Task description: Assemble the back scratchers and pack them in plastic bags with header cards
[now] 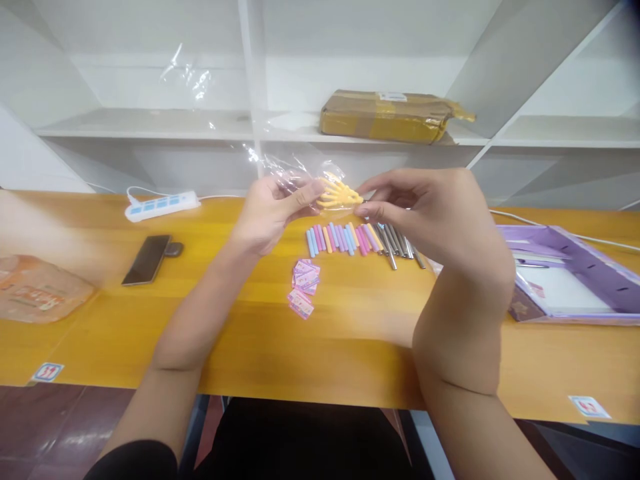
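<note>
**Yellow plastic hand-shaped piece (338, 193) held above orange wooden table (350, 353)**

The left hand (270, 210) pinches a clear plastic bag (295, 167) by its left end; the right hand (433, 210) has fingers clamped on its right. Pastel sticks (339, 239) lie nearer, beside silver metal tubes (397, 241).

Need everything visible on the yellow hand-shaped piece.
The yellow hand-shaped piece looks like molded plastic: slim, knobbly finger-like prongs fan leftward, narrowing to a base at right. It's held up roughly sideways, above and beyond the pastel sticks. Clear film surrounds part of it; whether it's fully inside, I can't tell. The left hand pinches the film by the prong tips; the right hand has its fingertips at the narrow end. Fine detail is blurred.
</note>
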{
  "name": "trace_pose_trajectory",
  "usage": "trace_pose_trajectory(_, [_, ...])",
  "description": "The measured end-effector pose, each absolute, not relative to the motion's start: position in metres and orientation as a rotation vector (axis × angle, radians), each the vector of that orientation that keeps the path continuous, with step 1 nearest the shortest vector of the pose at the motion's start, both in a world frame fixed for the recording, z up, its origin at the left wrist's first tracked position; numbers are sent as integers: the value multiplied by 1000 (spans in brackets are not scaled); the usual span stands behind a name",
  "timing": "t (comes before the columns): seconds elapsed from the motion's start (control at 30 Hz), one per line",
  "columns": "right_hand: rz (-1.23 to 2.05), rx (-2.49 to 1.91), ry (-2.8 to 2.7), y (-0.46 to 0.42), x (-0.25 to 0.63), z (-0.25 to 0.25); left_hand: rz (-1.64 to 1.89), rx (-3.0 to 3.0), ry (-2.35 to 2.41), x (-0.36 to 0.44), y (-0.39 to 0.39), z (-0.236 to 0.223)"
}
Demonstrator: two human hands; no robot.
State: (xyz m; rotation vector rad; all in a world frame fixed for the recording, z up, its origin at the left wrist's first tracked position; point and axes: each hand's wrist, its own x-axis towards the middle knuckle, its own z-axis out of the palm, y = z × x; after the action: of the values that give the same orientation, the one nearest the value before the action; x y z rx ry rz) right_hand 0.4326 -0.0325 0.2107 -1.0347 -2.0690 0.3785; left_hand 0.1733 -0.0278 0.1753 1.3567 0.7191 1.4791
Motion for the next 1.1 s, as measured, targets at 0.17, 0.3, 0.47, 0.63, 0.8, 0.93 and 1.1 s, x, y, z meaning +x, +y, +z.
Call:
trace_pose_trajectory(0.17, [570,-1039,-1951,-33,425,209,1421,1414,679,180,-27,167])
trace_pose_trajectory(0.3, [596,-1046,-1933,-32,415,208,1462,1409,678,186,-24,161])
trace_pose_trajectory(0.47, [634,-1108,-2038,-19,423,208,1675,1328,690,176,-19,168])
trace_pose_trajectory(0.63, [527,-1167,-2286,-6,444,210,1764,1255,681,155,-14,178])
trace_pose_trajectory(0.8, [455,-1239,-2331,-9,441,215,1734,1267,697,155,-14,179])
trace_pose_trajectory(0.93, [432,-1241,-2307,-15,432,217,1691,1305,732,165,-16,176])
trace_pose_trajectory(1.1, [421,-1196,-2289,-22,419,215,1621,1348,788,176,-18,169])
